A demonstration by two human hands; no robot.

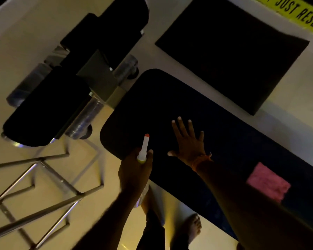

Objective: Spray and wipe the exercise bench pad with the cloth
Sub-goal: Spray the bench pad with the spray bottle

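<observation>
- From the head camera, we see the left hand wrapped round a spray bottle, its white nozzle with a red tip aimed out over the near end of the bench pad
- The right hand lies open and flat on the pad, fingers spread, holding nothing
- The pad is dark and runs long from upper left to lower right; both hands work at its rounded upper-left end
- The pink cloth sits folded on the pad further toward the lower right, beside the right forearm and well back from the fingers — so the right hand is the nearer one, and we judge it would have to draw back along the pad's length to fetch it
- We take the step in hand to be spraying, with wiping not yet begun
- A yellow banner at the top right reads "JUST RESUL", then runs out of frame; we can read no label on the bottle
</observation>
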